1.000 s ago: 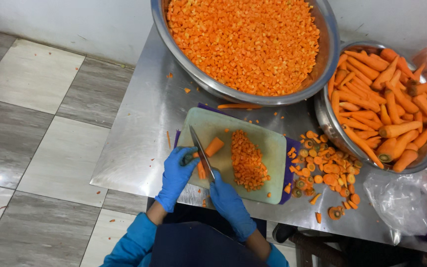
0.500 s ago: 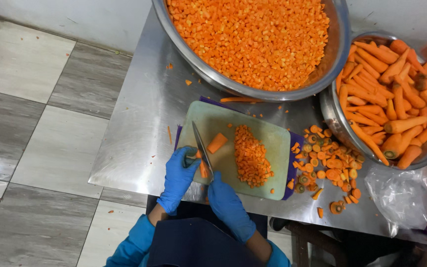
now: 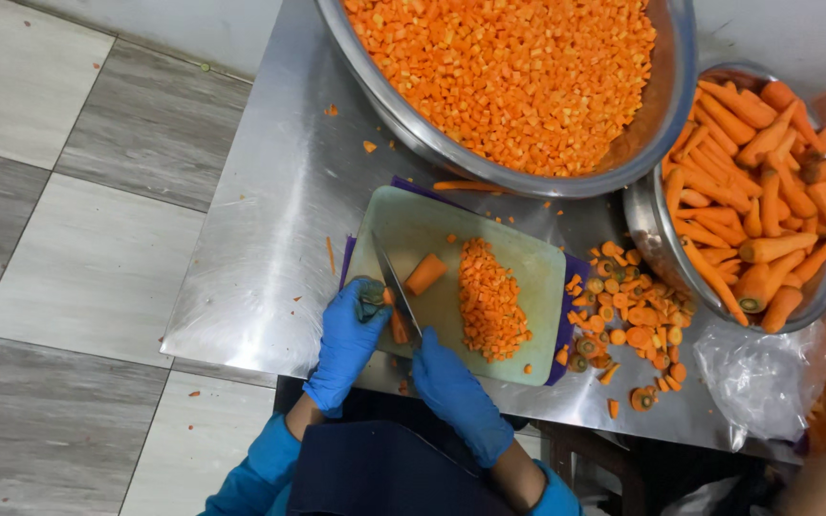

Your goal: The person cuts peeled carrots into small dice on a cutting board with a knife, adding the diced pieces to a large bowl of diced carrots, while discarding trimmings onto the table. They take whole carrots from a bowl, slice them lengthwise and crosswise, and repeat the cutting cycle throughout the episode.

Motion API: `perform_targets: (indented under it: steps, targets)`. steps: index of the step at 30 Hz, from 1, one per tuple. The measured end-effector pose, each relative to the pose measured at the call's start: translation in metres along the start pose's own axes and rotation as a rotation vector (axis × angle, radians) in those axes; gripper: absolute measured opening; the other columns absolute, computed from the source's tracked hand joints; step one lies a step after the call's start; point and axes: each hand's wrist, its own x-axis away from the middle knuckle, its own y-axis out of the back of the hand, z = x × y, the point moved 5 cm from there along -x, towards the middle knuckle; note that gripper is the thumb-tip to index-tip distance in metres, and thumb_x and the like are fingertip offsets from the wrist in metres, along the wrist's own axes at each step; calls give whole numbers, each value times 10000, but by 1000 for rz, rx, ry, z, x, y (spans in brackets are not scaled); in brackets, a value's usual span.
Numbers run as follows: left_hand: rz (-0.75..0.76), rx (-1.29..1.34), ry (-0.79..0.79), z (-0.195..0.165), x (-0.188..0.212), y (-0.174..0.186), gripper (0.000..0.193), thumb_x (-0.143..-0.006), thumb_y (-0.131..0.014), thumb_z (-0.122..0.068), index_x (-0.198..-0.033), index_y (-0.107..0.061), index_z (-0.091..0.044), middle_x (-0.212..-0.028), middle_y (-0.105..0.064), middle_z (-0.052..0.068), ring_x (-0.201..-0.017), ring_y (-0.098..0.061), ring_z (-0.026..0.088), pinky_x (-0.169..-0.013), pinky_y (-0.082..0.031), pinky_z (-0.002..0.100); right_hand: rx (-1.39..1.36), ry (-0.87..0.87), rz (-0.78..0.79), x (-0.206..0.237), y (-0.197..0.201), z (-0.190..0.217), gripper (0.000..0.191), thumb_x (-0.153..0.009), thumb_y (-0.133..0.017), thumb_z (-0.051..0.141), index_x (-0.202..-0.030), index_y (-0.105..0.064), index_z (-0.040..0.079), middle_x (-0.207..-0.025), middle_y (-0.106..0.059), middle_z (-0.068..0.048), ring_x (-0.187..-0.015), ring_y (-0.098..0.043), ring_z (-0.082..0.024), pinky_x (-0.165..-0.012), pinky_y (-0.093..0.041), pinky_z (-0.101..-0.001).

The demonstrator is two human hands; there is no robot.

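Both my hands wear blue gloves. My left hand (image 3: 346, 339) pins a carrot (image 3: 386, 311) by its green top end on the pale green cutting board (image 3: 518, 263). My right hand (image 3: 449, 387) grips a knife (image 3: 396, 287) whose blade lies across that carrot, pointing away from me. A cut carrot chunk (image 3: 425, 274) rests just right of the blade. A heap of diced carrot (image 3: 489, 301) lies on the middle of the board.
A big steel bowl (image 3: 666, 91) of diced carrot stands at the back of the steel table (image 3: 270, 220). A smaller bowl (image 3: 652, 248) of peeled whole carrots sits right. Carrot ends (image 3: 628, 330) and a plastic bag (image 3: 767, 377) lie right of the board. Tiled floor left.
The knife has come down across the carrot under my left hand, and the cut chunk lies apart to its right. The camera view has shifted slightly.
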Motion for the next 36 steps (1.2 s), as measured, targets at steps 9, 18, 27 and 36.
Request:
perform_targets:
  steps: [9,18,27,36]
  targets:
    - [-8,-25,34,0,3,1,396,-812,-806,-37,-1170,-636,-32,-1005,-733,80,-895,-721,140,-793,-585,277,-33,20,24,-8,6,20,439,-970,-532,188,-1319,-444,-64,-840,-669,-276,-756,-660,-465,-656,-511,-550]
    - [17,-77,13,-9,-3,0,370,-835,-827,-71,-1144,-627,-33,-949,-706,76,-823,-691,133,-744,-579,283,43,-193,56,-29,-18,28,374,-995,-454,179,-1284,-412,-54,-814,-678,-296,-743,-676,-495,-648,-518,-591]
    - [23,-295,-194,-48,-13,-5,415,-832,-821,-86,-1190,-616,-48,-1103,-666,114,-852,-675,220,-752,-555,329,-41,-183,-22,-27,17,15,320,-994,-481,269,-1175,-474,5,-848,-680,-301,-804,-659,-492,-694,-492,-596]
    - [87,-422,-581,-77,-14,12,586,-851,-694,-12,-1420,-567,-67,-1405,-579,186,-1248,-584,391,-1035,-491,416,-64,-248,136,-13,11,38,309,-1001,-475,211,-1182,-459,-39,-766,-698,-223,-740,-687,-423,-678,-522,-532]
